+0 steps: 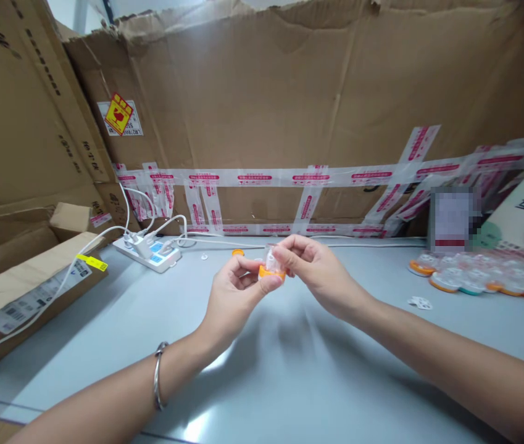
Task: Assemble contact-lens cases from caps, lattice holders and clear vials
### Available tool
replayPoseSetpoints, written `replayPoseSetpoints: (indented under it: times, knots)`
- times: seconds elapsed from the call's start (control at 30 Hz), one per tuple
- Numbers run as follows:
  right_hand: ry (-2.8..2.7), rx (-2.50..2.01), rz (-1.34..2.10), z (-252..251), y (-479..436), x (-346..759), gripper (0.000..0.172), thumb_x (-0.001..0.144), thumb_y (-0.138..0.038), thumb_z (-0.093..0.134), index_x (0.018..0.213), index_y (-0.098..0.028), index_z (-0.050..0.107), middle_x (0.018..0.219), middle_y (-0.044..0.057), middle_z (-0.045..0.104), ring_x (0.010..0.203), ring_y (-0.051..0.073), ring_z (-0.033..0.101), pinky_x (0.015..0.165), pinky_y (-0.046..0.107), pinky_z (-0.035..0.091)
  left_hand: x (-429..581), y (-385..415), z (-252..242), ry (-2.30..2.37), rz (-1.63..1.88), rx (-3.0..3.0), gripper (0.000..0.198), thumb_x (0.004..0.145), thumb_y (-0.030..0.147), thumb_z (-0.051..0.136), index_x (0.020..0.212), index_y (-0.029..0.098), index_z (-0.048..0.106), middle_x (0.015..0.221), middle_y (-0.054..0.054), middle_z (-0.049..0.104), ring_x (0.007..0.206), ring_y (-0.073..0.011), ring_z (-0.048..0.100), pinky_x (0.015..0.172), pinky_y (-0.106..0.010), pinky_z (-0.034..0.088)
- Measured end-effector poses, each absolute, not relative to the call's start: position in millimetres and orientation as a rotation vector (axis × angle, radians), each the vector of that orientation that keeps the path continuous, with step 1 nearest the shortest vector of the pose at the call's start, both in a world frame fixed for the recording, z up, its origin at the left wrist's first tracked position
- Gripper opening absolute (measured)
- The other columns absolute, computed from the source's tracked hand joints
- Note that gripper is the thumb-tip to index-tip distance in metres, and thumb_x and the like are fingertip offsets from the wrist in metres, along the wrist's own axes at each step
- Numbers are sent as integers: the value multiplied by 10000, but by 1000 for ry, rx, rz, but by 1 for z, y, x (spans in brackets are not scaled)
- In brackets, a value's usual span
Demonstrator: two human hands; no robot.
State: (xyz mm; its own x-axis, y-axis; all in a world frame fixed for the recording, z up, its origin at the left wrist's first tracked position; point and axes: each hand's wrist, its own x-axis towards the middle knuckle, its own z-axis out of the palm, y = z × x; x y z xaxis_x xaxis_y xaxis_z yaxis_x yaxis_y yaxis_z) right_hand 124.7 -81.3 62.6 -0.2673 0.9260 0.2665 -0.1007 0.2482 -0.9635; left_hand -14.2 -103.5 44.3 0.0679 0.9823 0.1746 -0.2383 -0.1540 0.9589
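Observation:
Over the middle of the table, my left hand (238, 290) grips the orange base of a small clear plastic piece (271, 265) between thumb and fingers. My right hand (308, 265) pinches the upper clear part of the same piece from the right side. The two hands nearly meet around it, and its finer details are too small to make out. On the table just behind my left hand lies a small orange ring or cap (238, 252).
A white power strip (166, 261) with cables stands back left, beside an open cardboard box (34, 296). Several clear pieces with orange or teal bases (472, 277) sit at the right, near some white scraps (420, 303). Large cardboard (252, 92) walls the back.

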Motion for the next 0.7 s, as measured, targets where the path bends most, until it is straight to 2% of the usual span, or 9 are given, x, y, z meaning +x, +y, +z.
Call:
replayPoseSetpoints:
  times: [0.13, 0.33, 0.53, 0.7]
  knots:
    - [-1620, -808, 1211, 73, -77, 135, 273, 755, -450, 613, 738, -186, 548, 690, -17, 607, 594, 86, 510, 574, 231, 407, -16, -103, 48, 867, 1360, 1213, 280, 599, 219, 777, 747, 154, 548, 727, -2, 675, 685, -127, 628, 652, -251, 482]
    - [-1721, -882, 1202, 82, -80, 142, 265, 688, -391, 701, 720, -188, 534, 645, -22, 598, 597, 103, 542, 548, 229, 415, -18, -105, 51, 857, 1296, 1214, 261, 601, 217, 781, 749, 152, 576, 731, -10, 682, 706, -142, 638, 678, -273, 491]
    - [-1814, -737, 1193, 92, -91, 144, 188, 773, -375, 623, 792, -197, 562, 649, -20, 585, 588, 105, 549, 550, 235, 454, -22, -109, 55, 706, 1214, 1130, 283, 594, 284, 793, 767, 159, 607, 730, -10, 689, 718, -155, 646, 717, -290, 487]
    - [-1970, -603, 1222, 102, -98, 147, 164, 837, -338, 549, 824, -179, 585, 692, -10, 517, 590, 91, 518, 557, 227, 451, -24, -113, 61, 472, 1077, 1068, 229, 632, 299, 772, 725, 151, 624, 706, -2, 684, 694, -158, 663, 721, -285, 504]
